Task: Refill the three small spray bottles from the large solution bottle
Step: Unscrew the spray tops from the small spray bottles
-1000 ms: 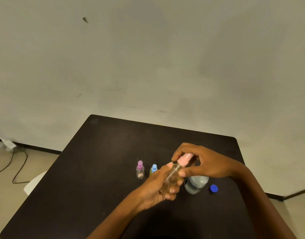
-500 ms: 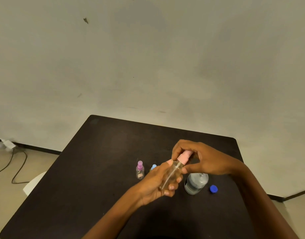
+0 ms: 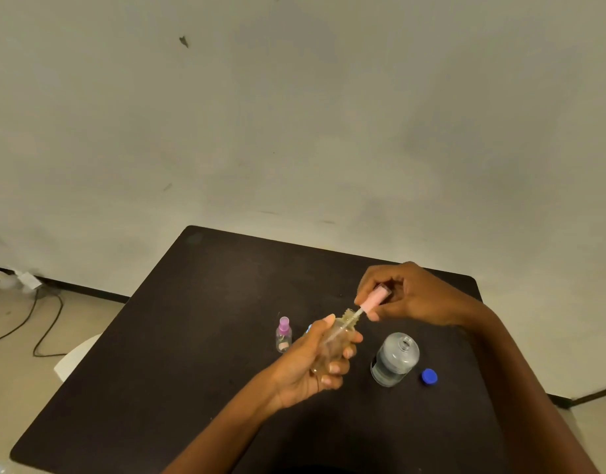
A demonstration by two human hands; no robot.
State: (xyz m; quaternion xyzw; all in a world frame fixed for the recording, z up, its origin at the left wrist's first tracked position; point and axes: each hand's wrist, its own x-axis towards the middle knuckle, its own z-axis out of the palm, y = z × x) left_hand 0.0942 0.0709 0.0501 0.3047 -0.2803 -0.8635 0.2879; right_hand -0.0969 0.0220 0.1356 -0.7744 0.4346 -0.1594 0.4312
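My left hand (image 3: 308, 364) grips a small clear spray bottle (image 3: 332, 347), tilted with its open threaded neck pointing up and right. My right hand (image 3: 407, 295) pinches the pink spray cap (image 3: 373, 299), lifted just off the neck, its thin tube still reaching into the bottle. The large clear solution bottle (image 3: 394, 359) stands uncapped on the black table (image 3: 199, 319) to the right of my left hand. Its blue cap (image 3: 429, 376) lies beside it. A small bottle with a purple cap (image 3: 283, 335) stands left of my left hand. A blue-capped bottle (image 3: 308, 329) peeks out behind my left hand.
The table's far edge meets a pale wall. Cables and a white plug (image 3: 28, 280) lie on the floor at the left. A white object (image 3: 75, 357) pokes out beside the table's left edge.
My right hand has pulled the pink spray cap up and right, off the neck of the small bottle. My left hand still holds the bottle, now a little lower.
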